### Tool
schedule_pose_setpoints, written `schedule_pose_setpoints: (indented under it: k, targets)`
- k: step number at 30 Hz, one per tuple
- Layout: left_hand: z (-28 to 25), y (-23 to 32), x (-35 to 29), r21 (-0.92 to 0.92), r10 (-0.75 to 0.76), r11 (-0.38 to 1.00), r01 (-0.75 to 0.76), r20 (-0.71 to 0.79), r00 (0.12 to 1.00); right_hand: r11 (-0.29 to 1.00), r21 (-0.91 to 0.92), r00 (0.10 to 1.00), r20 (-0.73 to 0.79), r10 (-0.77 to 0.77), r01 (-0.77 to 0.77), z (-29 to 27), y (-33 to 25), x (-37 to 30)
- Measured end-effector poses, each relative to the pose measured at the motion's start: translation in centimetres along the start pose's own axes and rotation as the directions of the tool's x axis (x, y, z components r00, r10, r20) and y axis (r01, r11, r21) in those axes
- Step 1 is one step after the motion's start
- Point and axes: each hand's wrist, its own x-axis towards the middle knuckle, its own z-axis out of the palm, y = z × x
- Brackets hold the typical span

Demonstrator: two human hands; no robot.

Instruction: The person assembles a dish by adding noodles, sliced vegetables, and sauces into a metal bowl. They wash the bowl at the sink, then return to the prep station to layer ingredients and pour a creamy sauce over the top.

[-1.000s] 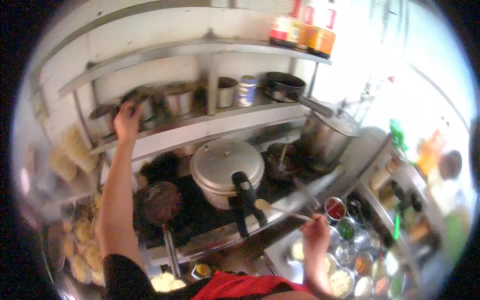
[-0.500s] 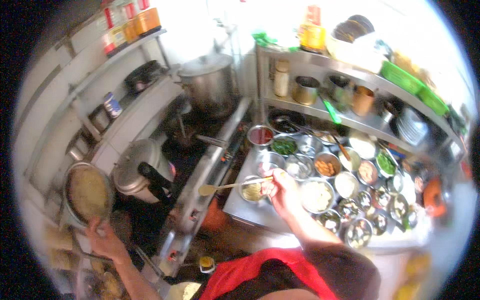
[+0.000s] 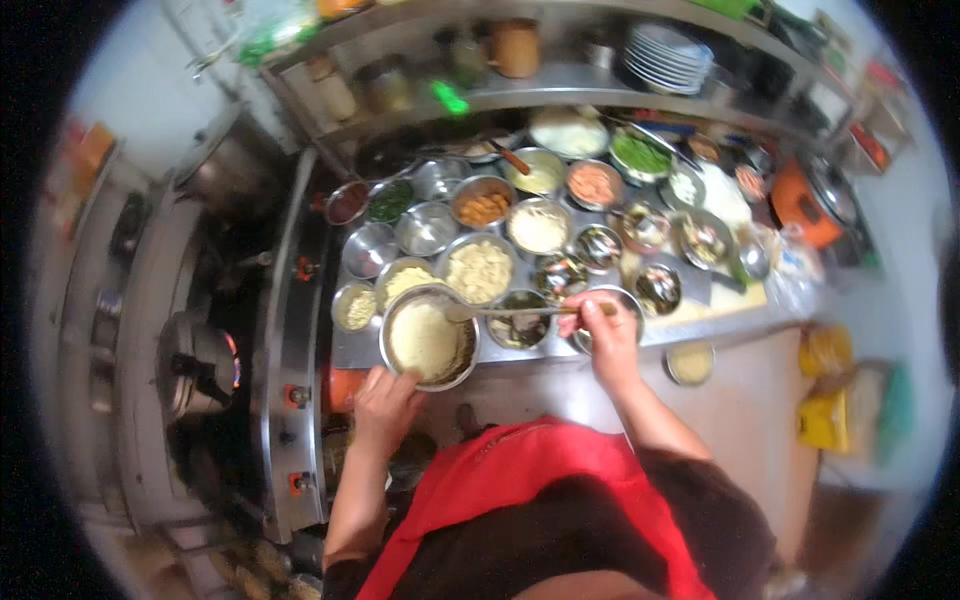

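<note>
A person wearing a red apron [image 3: 530,455] is holding a metal bowl [image 3: 463,352] at the front left of a crowded steel worktop [image 3: 355,346]. The left hand [image 3: 387,405] is clamping the near rim, its grip sitting at the bowl's lower left edge, so the bowl is lying just beyond the fingers. A pale mass [image 3: 424,335] is covering much of its inside; whether its base is touching the steel, one cannot tell. The right hand [image 3: 603,325] is gripping a long-handled spoon [image 3: 530,311], fingers folded together near the handle's end. The spoon is stretching leftward, its head hanging over the bowl's right side, well apart from that grip. Pale pieces [image 3: 480,270], orange chunks [image 3: 482,208] and chopped greens [image 3: 642,153] are sitting beyond in separate containers, while a stack of plates [image 3: 668,60] is standing on a shelf [image 3: 540,97] above. At left, a metal pot [image 3: 185,340] is occupying the stove [image 3: 285,350].
</note>
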Motion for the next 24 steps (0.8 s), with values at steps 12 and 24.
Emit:
schedule_pose_setpoints:
  k: [12, 24]
  targets:
    - [8.6, 5.0, 10.7, -0.292, 0.291, 0.917, -0.271, 0.027, 0.956, 0.624, -0.726, 0.955, 0.168, -0.243, 0.287, -6.7, -3.0, -5.2]
    - [11.6, 2.5, 12.9, -0.399, 0.332, 0.88, -0.258, 0.128, 0.934, 0.811, -0.585, 0.932, -0.291, -0.218, 0.006, -6.5, 0.0, -4.1]
